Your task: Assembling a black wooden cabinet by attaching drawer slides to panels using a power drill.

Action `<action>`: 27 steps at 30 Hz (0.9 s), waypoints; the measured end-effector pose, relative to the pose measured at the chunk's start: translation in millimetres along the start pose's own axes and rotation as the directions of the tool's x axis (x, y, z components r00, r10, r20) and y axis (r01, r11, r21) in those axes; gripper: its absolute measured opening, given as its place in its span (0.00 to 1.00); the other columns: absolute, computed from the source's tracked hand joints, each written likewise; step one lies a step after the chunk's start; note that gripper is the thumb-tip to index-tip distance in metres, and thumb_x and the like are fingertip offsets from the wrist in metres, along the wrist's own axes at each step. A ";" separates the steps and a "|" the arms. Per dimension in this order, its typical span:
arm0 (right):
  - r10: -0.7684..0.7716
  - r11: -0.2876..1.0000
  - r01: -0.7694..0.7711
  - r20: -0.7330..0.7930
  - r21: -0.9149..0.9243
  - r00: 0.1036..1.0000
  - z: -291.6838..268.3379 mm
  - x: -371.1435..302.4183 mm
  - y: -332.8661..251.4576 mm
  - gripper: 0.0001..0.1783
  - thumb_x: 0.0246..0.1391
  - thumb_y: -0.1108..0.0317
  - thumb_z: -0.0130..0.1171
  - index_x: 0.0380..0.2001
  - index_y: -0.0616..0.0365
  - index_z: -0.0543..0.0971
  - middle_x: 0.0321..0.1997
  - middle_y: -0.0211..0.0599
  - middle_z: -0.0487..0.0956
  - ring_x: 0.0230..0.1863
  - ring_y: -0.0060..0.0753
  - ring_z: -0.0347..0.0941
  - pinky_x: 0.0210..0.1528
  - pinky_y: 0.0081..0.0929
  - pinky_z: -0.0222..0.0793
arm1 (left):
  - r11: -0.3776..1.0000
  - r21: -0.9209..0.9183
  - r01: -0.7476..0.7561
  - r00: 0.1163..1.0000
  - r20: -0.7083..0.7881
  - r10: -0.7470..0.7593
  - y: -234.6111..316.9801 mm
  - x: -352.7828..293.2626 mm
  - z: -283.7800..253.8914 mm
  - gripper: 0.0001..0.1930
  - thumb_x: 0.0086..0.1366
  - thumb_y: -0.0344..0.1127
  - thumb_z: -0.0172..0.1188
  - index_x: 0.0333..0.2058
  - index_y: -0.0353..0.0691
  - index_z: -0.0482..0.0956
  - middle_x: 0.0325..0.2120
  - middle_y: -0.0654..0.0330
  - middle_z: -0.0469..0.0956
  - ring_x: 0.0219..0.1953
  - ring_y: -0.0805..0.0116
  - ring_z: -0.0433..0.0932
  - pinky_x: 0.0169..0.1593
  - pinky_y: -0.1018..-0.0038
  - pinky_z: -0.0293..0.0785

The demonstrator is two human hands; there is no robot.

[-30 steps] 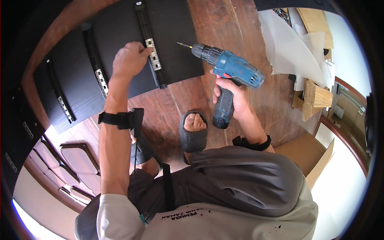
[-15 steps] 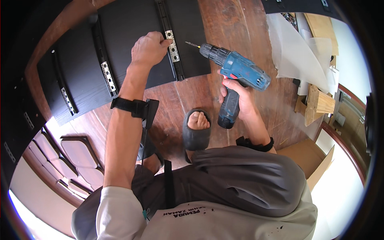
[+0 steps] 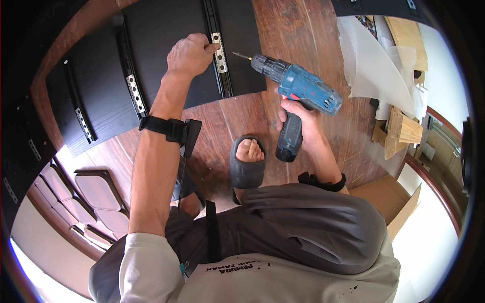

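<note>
My right hand grips a blue and black cordless drill by its handle, with a finger near the red trigger. Its bit points left toward a drawer slide on a black panel, with a gap between them. Over that same slide is my left hand, its fingers curled closed and one fingertip at the metal plate. Whatever those fingers may pinch is too small or hidden to make out. Two more slides, a middle one and a left one, lie along the panel.
The panel lies on a reddish-brown wooden floor. White foam sheet and wood pieces are piled at the right, above a cardboard box. Brown cushioned panels lie at the lower left. My sandalled foot is below the panel.
The panel and its slides sit slightly higher in view, and my left hand shifts up with them. The drill stays nearly still in my right hand.
</note>
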State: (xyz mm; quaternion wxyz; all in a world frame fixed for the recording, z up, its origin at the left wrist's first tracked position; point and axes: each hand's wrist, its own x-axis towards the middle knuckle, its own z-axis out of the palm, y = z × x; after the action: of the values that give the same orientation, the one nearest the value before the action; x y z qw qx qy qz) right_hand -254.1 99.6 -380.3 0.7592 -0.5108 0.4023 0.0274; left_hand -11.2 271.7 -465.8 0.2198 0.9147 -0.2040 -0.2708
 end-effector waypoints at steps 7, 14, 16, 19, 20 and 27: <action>0.009 1.000 -0.010 0.012 0.024 1.000 1.2 -1.0 1.1 0.22 0.60 0.72 0.66 0.57 0.68 0.78 0.50 0.40 0.80 0.30 0.28 0.77 0.26 0.33 0.79 | 1.000 -0.008 -0.002 1.000 -0.015 0.002 -1.7 2.7 1.0 0.20 0.68 0.53 0.67 0.41 0.41 0.90 0.38 0.45 0.88 0.47 0.43 0.86 0.53 0.52 0.81; 0.036 0.999 -0.036 0.011 0.035 0.999 0.7 -2.7 -0.3 0.22 0.60 0.72 0.65 0.56 0.66 0.78 0.53 0.41 0.79 0.31 0.28 0.77 0.26 0.33 0.79 | 0.999 0.001 -0.039 0.998 -0.058 0.039 -4.4 3.4 3.9 0.21 0.69 0.54 0.67 0.37 0.38 0.87 0.33 0.47 0.86 0.42 0.43 0.86 0.48 0.54 0.80; 0.039 0.998 -0.040 0.018 0.039 0.999 1.0 -2.9 -0.7 0.22 0.60 0.72 0.65 0.56 0.66 0.78 0.53 0.42 0.79 0.31 0.28 0.77 0.26 0.33 0.79 | 1.000 -0.006 -0.026 0.998 -0.057 0.025 -4.0 2.5 4.2 0.21 0.69 0.54 0.66 0.37 0.38 0.87 0.33 0.47 0.86 0.43 0.44 0.86 0.48 0.54 0.80; 0.029 0.999 -0.030 0.020 0.039 0.999 1.8 -2.6 -0.1 0.22 0.60 0.72 0.65 0.56 0.66 0.78 0.53 0.42 0.79 0.31 0.28 0.77 0.26 0.33 0.80 | 1.000 -0.009 -0.021 0.998 -0.057 0.021 -3.9 0.4 4.1 0.21 0.69 0.54 0.66 0.38 0.38 0.87 0.33 0.47 0.87 0.44 0.45 0.86 0.49 0.55 0.80; 0.026 0.999 -0.027 0.014 0.035 1.000 1.9 -2.5 0.2 0.22 0.59 0.72 0.65 0.56 0.66 0.78 0.53 0.42 0.79 0.31 0.28 0.77 0.26 0.33 0.80 | 1.000 -0.010 -0.021 0.998 -0.057 0.021 -3.8 -0.4 4.1 0.21 0.69 0.54 0.66 0.38 0.38 0.87 0.34 0.47 0.87 0.44 0.45 0.86 0.49 0.55 0.80; 0.035 0.999 -0.035 0.008 0.026 0.999 1.0 -1.7 2.5 0.22 0.59 0.72 0.65 0.57 0.66 0.78 0.53 0.42 0.79 0.31 0.27 0.77 0.27 0.33 0.80 | 1.000 -0.017 -0.025 0.999 -0.043 0.025 -2.2 -7.9 4.4 0.21 0.69 0.54 0.67 0.39 0.38 0.88 0.33 0.47 0.87 0.43 0.45 0.87 0.49 0.55 0.80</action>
State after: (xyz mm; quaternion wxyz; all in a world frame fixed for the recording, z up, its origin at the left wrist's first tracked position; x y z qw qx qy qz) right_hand -255.8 102.1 -381.0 0.7667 -0.4936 0.4088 0.0374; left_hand -19.2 276.2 -467.0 0.2353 0.9158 -0.2083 -0.2502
